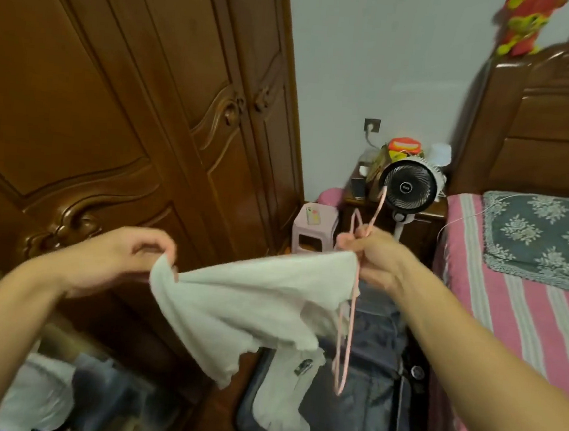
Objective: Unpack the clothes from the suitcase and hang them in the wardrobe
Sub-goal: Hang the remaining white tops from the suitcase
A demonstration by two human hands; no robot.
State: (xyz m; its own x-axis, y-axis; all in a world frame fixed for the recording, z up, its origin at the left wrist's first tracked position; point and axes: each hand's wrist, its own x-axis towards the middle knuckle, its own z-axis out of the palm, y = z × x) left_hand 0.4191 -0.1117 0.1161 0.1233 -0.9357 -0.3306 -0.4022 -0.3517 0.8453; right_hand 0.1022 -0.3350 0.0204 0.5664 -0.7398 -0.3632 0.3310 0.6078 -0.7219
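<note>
1. White garment (251, 302) hangs stretched between both hands above the open suitcase (372, 377)
2. Left hand (117, 262) pinches its edge
3. Right hand (372, 257) grips cloth and pink hanger (355, 297)
4. Fan (409, 186) logo is unreadable

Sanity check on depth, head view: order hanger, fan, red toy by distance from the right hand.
1. Hanger: gripped in the right hand with the white garment.
2. Fan: beyond the hand, by the nightstand.
3. Red toy: atop the headboard, upper right.
</note>
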